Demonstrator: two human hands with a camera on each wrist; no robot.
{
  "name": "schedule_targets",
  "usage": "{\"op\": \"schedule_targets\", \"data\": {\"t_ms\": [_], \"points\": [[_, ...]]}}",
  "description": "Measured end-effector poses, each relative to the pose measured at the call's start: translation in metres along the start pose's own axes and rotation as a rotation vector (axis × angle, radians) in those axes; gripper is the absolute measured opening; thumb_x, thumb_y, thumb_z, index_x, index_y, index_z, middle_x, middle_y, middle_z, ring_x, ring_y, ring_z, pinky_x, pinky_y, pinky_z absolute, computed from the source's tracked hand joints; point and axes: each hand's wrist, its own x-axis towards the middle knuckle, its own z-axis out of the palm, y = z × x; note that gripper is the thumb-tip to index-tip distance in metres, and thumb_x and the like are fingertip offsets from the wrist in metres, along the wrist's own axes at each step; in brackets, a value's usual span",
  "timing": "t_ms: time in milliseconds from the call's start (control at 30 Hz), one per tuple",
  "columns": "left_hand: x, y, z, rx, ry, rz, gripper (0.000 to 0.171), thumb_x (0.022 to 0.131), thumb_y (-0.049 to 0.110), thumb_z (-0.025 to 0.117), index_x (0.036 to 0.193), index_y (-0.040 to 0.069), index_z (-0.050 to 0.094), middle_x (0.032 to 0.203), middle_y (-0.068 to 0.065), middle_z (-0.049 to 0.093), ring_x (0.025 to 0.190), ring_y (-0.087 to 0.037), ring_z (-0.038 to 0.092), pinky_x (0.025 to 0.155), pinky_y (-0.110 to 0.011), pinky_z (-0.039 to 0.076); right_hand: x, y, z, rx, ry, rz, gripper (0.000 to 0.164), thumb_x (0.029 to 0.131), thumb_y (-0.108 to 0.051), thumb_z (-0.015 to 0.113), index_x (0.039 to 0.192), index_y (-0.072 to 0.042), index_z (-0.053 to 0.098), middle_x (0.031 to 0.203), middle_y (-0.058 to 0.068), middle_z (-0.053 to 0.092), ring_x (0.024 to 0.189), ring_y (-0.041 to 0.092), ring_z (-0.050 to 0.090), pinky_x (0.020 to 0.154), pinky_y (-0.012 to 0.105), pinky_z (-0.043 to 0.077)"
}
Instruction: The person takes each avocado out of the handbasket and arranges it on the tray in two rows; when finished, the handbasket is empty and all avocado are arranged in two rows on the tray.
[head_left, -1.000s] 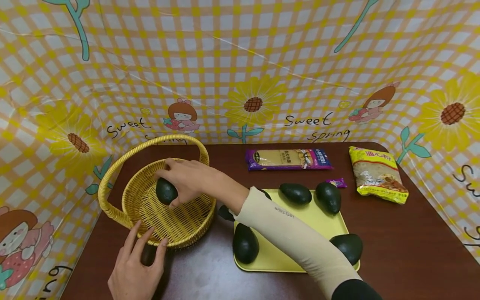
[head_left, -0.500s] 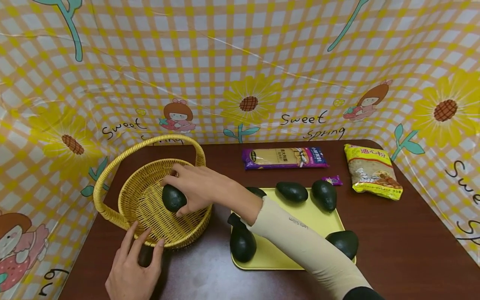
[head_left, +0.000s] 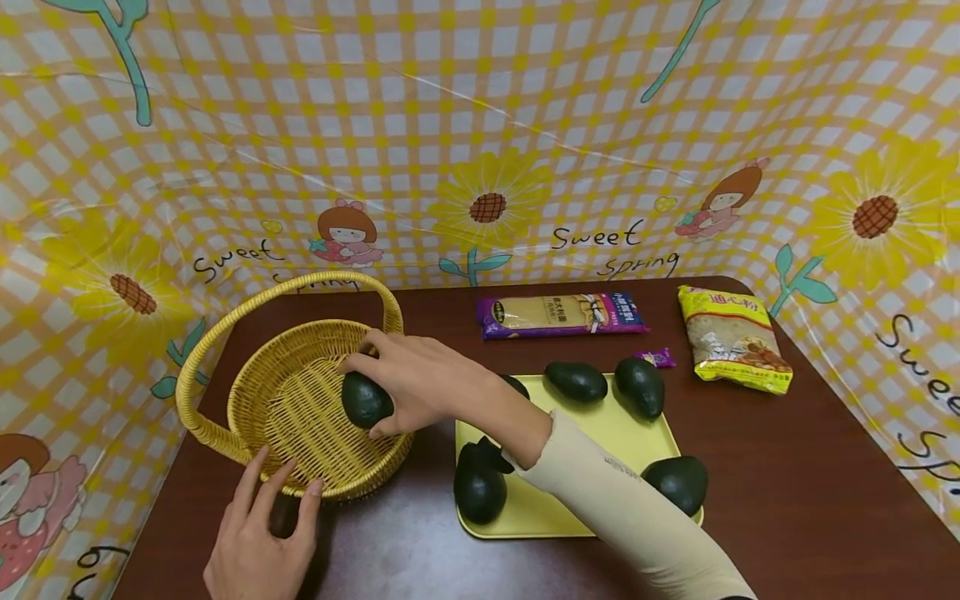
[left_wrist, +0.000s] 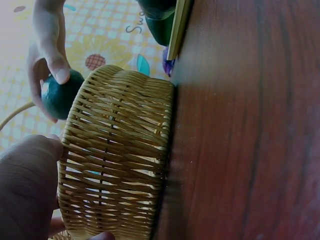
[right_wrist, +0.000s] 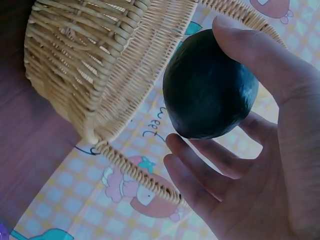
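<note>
My right hand [head_left: 423,379] holds a dark green avocado [head_left: 365,402] over the right side of the yellow wicker basket [head_left: 300,342]. In the right wrist view, the thumb lies on the top of the avocado [right_wrist: 210,85] and the fingers curve under it. The left wrist view has this avocado [left_wrist: 62,95] beside the basket rim [left_wrist: 80,105]. At the basket's near rim is my left hand [head_left: 258,533], its fingers spread and fingertips right at the rim. More avocados lie on a yellow tray [head_left: 555,508], one of them [head_left: 513,385] partly hidden behind my right forearm.
Behind the tray lies a purple pasta packet [head_left: 558,315], with a small purple wrapper [head_left: 656,358] nearer the tray. A yellow bag [head_left: 735,337] sits at the back right. The basket's tall handle [head_left: 247,317] arches over its back left. Checked cloth surrounds the brown table [head_left: 795,500].
My right hand has moved the avocado rightward and slightly down, from over the basket's middle to its right side. The left hand stays at the near rim. The whole view has shifted slightly.
</note>
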Motion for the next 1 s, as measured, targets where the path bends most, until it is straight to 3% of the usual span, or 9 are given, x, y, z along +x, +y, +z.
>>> {"op": "schedule_targets", "data": {"t_ms": [400,700,1000], "points": [[-0.001,0.0,0.0,-0.012,0.009,-0.004,0.045,0.092,0.04,0.086,0.129,0.013,0.08,0.155,-0.007,0.061,0.109,-0.047,0.07,0.067,-0.074,0.054,-0.031,0.003,-0.004,-0.046,0.073,-0.004,0.085,0.085,-0.064,0.086,0.155,-0.027,0.055,0.15,0.008,0.052,0.114,0.023,0.066,0.086,0.037,0.06],[-0.003,-0.003,0.0,-0.034,0.017,0.007,0.045,0.091,0.036,0.087,0.129,0.012,0.08,0.155,-0.006,0.062,0.112,-0.047,0.07,0.073,-0.075,0.054,-0.057,0.009,0.003,0.015,0.102,0.023,0.084,0.084,-0.059,0.089,0.153,-0.025,0.057,0.145,0.008,0.054,0.104,0.023,0.066,0.082,0.037,0.058],[-0.002,-0.001,0.0,-0.033,0.007,0.004,0.045,0.092,0.036,0.087,0.129,0.012,0.08,0.155,-0.007,0.061,0.112,-0.047,0.07,0.072,-0.073,0.055,-0.084,0.013,0.007,0.034,0.141,0.036,0.082,0.083,-0.056,0.091,0.152,-0.023,0.059,0.146,0.009,0.055,0.106,0.024,0.067,0.081,0.039,0.059]]}}
